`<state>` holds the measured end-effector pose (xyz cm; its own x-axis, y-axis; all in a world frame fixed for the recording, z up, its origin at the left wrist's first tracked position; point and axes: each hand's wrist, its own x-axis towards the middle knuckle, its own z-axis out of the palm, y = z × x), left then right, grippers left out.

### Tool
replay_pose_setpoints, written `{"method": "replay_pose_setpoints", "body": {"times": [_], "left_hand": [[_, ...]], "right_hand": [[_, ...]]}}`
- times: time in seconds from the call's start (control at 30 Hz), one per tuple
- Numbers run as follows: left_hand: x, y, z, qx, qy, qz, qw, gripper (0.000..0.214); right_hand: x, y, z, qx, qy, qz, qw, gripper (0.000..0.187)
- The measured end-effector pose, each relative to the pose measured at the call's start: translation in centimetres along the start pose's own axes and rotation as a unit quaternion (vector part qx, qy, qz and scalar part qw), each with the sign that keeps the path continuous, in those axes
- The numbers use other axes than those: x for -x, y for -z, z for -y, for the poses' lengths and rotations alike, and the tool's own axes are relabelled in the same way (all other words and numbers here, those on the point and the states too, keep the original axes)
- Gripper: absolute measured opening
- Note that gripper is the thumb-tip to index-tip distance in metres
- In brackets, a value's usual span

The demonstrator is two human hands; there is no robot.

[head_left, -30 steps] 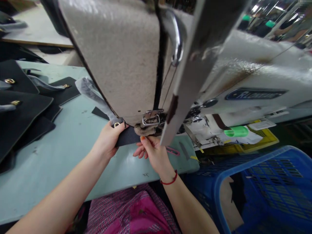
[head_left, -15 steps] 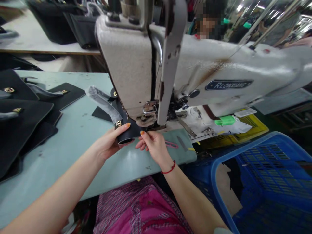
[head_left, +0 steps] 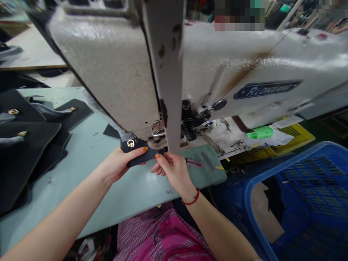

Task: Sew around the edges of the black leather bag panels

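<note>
My left hand [head_left: 119, 165] is closed on a black leather piece [head_left: 138, 152] with a small gold buckle [head_left: 131, 143], thumb on top. My right hand [head_left: 172, 168] pinches the same piece at its right end, just below the presser foot [head_left: 157, 132] of a grey-white sewing machine [head_left: 190, 72]. The piece lies at the edge of the pale green table [head_left: 89, 174] and runs under the machine head, which hides its far end.
A pile of black leather panels with gold fittings [head_left: 24, 137] covers the table's left side. Pink snips [head_left: 194, 164] lie right of my right hand. A blue plastic crate [head_left: 299, 195] stands at lower right, a yellow tray [head_left: 296, 139] and green spool [head_left: 259, 133] behind it.
The head camera has moved closer to the machine again. The leather piece has turned so its gold buckle faces up, and both hands keep hold of it at the presser foot.
</note>
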<state>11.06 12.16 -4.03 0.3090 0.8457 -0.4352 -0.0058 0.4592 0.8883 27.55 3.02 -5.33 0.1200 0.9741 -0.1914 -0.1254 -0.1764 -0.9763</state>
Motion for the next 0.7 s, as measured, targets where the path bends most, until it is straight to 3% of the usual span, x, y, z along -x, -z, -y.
{"method": "replay_pose_setpoints", "body": {"times": [0.4, 0.7], "left_hand": [[-0.5, -0.2, -0.1, 0.025, -0.01, -0.018, 0.999, 0.04], [-0.9, -0.1, -0.5, 0.023, -0.028, -0.006, 0.999, 0.045]], "right_hand": [[-0.3, -0.9, 0.2, -0.01, -0.011, -0.037, 0.999, 0.052], [-0.8, -3.4, -1.3, -0.098, -0.043, -0.083, 0.991, 0.05]]}}
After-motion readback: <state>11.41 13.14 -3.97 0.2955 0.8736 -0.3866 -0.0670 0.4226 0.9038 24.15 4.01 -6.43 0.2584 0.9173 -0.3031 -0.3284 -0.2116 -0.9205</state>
